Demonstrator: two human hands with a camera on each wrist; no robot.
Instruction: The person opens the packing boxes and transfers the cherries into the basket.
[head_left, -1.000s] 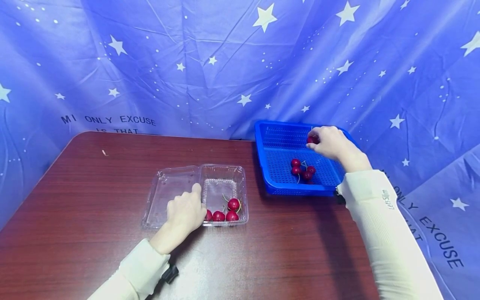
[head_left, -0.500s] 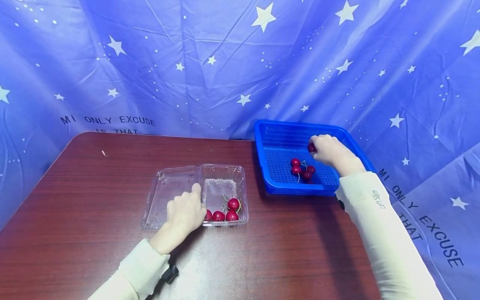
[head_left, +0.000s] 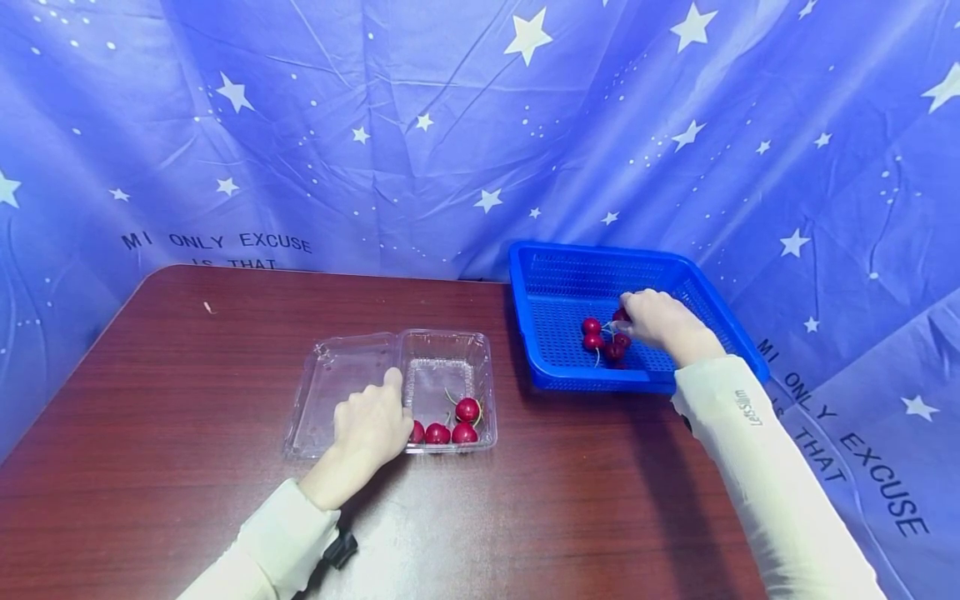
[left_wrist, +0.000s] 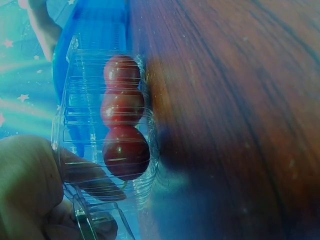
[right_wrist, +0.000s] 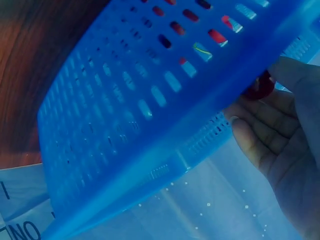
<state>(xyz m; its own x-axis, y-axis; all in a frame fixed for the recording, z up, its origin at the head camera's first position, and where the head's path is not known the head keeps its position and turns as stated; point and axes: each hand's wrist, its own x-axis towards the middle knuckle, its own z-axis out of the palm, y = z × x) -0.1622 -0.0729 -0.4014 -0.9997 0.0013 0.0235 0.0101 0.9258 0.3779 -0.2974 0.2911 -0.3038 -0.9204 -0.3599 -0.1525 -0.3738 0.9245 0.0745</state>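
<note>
In the head view my left hand (head_left: 372,421) grips the clear plastic clamshell box (head_left: 491,383) where its lid and tray meet. The left wrist view shows a finger inside the wall of the box (left_wrist: 65,120). Several red cherries (head_left: 467,409) with stems lie along the tray's near and right sides. Over the blue basket (head_left: 528,342), my right hand (head_left: 663,323) pinches a dark red cherry (right_wrist: 260,87) between thumb and fingers. Just below that hand, a small cluster of cherries (head_left: 592,342) sits on the basket floor. The basket's rim partly hides the fingers in the right wrist view.
The brown wooden table (head_left: 187,375) carries both containers, the basket at the back right. A blue star-patterned cloth (head_left: 420,183) hangs behind and around it. The open lid (head_left: 345,367) lies flat left of the tray. A small pale scrap (head_left: 209,307) lies at the back left.
My right hand has come down and slightly nearer with its cherry, from the back of the basket toward the cluster. The left hand and the box have stayed put.
</note>
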